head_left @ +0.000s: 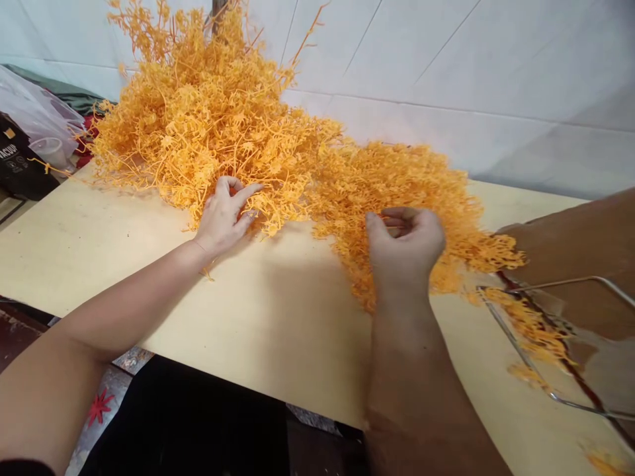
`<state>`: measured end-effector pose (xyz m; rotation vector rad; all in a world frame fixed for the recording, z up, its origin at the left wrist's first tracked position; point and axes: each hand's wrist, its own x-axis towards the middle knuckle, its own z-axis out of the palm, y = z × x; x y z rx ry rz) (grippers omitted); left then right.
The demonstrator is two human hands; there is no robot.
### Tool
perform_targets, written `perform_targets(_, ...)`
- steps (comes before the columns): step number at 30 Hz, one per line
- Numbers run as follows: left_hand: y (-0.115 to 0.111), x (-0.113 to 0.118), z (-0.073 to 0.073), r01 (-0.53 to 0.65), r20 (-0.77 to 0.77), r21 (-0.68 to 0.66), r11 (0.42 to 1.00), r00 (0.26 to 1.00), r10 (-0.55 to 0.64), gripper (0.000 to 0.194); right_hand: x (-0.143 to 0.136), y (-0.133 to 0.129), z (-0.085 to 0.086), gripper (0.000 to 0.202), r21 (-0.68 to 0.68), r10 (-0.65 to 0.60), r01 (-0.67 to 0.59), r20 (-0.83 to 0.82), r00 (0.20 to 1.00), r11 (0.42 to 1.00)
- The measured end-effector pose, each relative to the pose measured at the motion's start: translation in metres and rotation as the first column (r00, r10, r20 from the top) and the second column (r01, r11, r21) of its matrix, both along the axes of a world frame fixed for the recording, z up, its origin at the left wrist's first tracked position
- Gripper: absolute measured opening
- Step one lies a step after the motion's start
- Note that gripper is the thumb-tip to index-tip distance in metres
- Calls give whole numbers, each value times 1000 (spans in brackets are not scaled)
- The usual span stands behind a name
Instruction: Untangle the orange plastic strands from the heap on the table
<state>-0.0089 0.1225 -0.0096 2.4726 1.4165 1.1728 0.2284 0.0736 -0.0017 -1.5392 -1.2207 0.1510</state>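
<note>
A large heap of orange plastic sprigs (198, 125) is piled at the back left of a pale wooden table (223, 317), and a lower, denser pile (397, 175) lies to its right. My left hand (225, 215) is at the front edge of the big heap, its thumb and fingers apart among the sprig tips. My right hand (404, 241) is held over the right pile with fingers curled and thumb near the fingertips; whether something small sits between them cannot be made out.
At the right edge stands a brown cardboard box (585, 244) with a bent metal wire frame (516, 340) beside it and loose orange pieces around. A plastic bag (37, 106) and black box (22, 162) are at the left. A tiled wall (446, 86) rises behind.
</note>
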Motion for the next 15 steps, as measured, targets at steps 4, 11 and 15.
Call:
perform_targets(4, -6, 2, 2, -11, -32, -14, 1000, 999, 11, 43, -46, -5, -5, 35, 35, 276, -290, 214, 937, 956)
perform_targets(11, -8, 3, 5, -18, -100, -26, 1000, 995, 15, 45, -55, 4, -18, 4, -55, 331, -330, 297, 896, 942)
perform_targets(15, -6, 2, 6, -4, -149, -28, 1000, 989, 0, 47, -34, 4, -8, 13, -21, 351, -352, -25, 936, 936)
